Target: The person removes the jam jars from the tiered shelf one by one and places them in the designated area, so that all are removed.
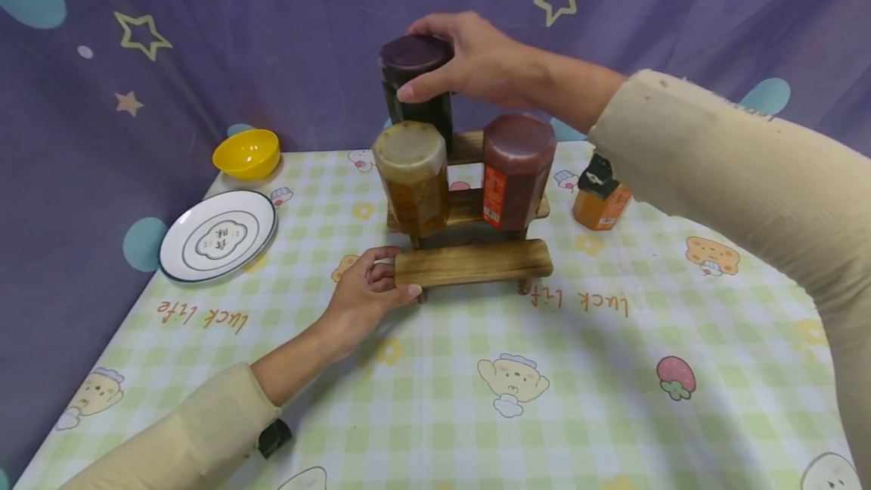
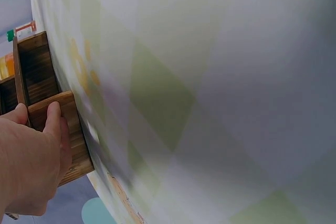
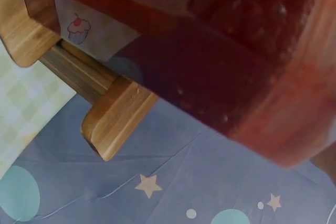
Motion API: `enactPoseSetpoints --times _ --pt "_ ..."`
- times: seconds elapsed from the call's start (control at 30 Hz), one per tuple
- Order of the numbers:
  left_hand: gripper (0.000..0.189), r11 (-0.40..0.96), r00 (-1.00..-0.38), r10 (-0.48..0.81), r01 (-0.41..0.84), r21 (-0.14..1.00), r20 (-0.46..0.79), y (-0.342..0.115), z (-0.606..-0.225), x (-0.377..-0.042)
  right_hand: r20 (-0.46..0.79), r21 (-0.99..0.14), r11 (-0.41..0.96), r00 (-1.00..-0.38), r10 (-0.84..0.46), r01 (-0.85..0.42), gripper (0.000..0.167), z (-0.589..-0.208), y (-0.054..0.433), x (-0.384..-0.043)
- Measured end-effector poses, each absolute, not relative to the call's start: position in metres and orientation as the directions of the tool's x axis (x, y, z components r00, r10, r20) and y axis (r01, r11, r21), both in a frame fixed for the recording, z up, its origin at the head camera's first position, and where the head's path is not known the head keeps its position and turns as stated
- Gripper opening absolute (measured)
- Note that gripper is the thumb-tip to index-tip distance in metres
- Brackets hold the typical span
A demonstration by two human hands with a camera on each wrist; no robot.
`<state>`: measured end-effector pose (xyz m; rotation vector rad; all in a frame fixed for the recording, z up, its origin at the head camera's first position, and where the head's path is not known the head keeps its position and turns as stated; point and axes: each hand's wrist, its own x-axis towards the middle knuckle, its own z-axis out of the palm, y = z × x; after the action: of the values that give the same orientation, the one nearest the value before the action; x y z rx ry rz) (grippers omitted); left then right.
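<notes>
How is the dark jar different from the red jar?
The dark jar is nearly black; the red jar is brownish red. The right hand grips the dark jar; no hand holds the red jar. The dark jar is farther back than the red jar. Both look many-sided.

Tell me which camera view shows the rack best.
The head view: it takes in the rack across its full width, though jars hide parts. The left wrist view has only a portion at its left edge, partly behind the left hand. The right wrist view catches some wood beside and behind the red jar.
</notes>
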<state>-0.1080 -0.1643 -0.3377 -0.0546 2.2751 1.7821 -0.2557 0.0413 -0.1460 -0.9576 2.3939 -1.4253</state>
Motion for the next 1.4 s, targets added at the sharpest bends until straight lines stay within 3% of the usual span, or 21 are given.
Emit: enactPoseSetpoints --times 0.5,1.4 --pt "0.066 0.272 -0.968 0.119 -0.182 0.945 -0.221 -0.166 -0.337 -0.109 0.281 -0.849 0.279 -0.83 -0.482 -0.449 0.063 -0.129 0.062 -0.255" --pt "0.067 0.264 -0.965 0.123 -0.192 0.945 -0.231 -0.167 -0.336 -0.109 0.291 -0.896 0.239 -0.902 -0.319 -0.373 0.054 -0.134 0.139 -0.262"
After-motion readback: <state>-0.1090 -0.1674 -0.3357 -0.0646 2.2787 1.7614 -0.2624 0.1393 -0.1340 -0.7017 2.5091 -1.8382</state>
